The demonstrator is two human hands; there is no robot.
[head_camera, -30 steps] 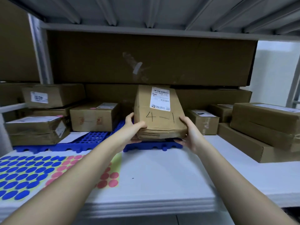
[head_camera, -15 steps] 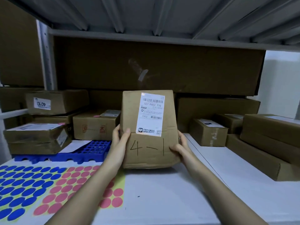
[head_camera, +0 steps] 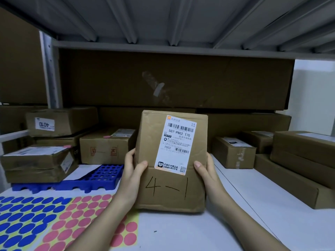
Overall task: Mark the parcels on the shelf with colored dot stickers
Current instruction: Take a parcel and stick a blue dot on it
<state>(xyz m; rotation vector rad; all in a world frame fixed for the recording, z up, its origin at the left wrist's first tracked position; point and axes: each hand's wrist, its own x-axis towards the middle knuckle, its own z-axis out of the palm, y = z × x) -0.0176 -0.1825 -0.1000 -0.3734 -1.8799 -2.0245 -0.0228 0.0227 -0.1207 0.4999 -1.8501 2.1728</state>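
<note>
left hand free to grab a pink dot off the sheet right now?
Probably not yet. The left hand grips the parcel, as does the right hand. The pink dot sheet lies under the left forearm, nothing covering it, so it looks reachable once that hand lets go.

A: Where are the arms?

B: Both bare forearms rise from the bottom edge and converge toward the middle, the left from lower left, the right from lower right.

A: And the left hand [head_camera: 133, 175]?

B: Palm against the left side of the parcel [head_camera: 172, 189], thumb curled over onto its front face.

A: The right hand [head_camera: 205, 173]?

B: It mirrors the left, gripping the right side with its thumb on the front. The remaining fingers of both hands are hidden behind.
</note>
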